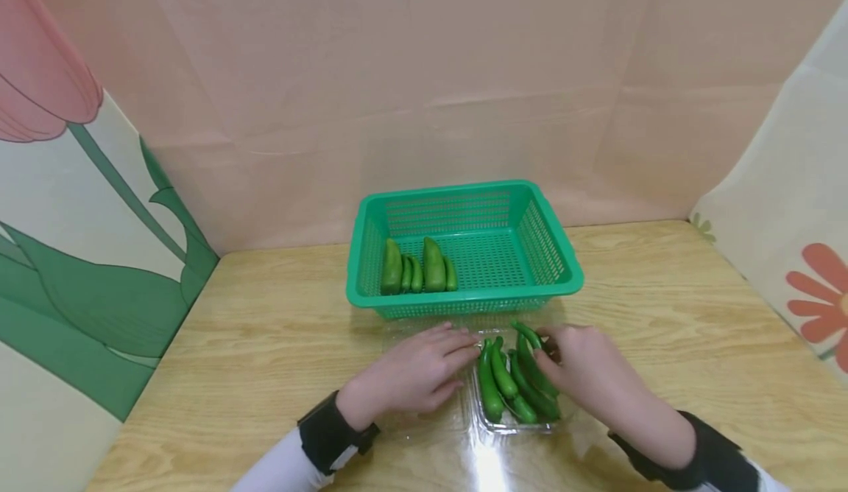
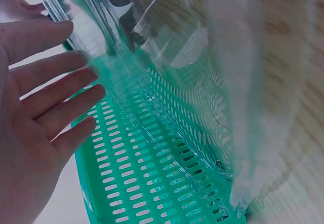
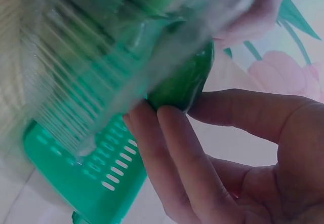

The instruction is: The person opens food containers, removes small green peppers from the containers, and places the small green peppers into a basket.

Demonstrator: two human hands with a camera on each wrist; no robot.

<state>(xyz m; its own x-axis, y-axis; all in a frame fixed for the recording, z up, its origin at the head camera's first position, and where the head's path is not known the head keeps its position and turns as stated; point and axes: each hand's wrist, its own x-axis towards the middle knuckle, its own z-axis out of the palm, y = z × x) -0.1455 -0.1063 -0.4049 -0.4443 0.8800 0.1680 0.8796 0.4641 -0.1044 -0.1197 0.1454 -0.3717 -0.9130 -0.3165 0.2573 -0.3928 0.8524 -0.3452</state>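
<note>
A clear plastic clamshell container lies on the table with several green peppers in it, its transparent lid folded out to the left. My right hand is over the container's right side. In the right wrist view, its thumb and fingers pinch a glossy green pepper at the container's edge. At the container's left edge, my left hand has its fingers extended and slightly spread. No pepper is in it in the left wrist view, where the clear plastic stands beside the fingertips.
Behind the container stands a green perforated basket. Several green peppers stand side by side in its left part. The wood-grain table meets a pink backdrop, with flower-printed sheets at both sides.
</note>
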